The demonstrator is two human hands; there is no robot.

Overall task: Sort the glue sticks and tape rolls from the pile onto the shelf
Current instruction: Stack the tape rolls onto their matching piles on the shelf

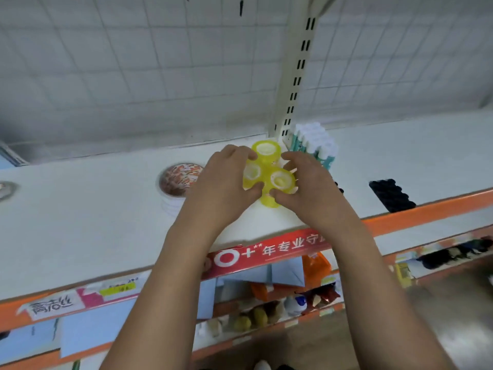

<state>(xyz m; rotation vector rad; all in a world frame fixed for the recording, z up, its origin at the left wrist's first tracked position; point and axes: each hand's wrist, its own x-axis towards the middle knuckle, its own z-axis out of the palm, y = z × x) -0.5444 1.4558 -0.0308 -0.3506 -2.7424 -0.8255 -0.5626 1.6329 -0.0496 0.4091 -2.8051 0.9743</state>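
two hands on one cluster of yellow tape rolls (266,177), centre of the frame, sitting on the white shelf (93,222). left hand (224,182) grips the cluster's left side, fingers curled over the top and thumb pressed in low. right hand (309,190) grips the right side the same way. three ring tops show between the hands, with a fourth roll lower at the front (the count beyond that is hidden by the fingers).

glue sticks (316,141): a white and teal bunch standing upright just right of and behind the rolls, at the foot of the slotted post (296,76).

patterned tape roll (177,180) lies flat on a short stack left of centre, partly behind the left wrist. black tray (392,194) is near the shelf's front edge at right, well apart from the rolls.

wire grid panel (133,62) fills the upper frame. a red label strip (280,248) runs along the shelf's front edge, with blurred goods on lower shelves below.
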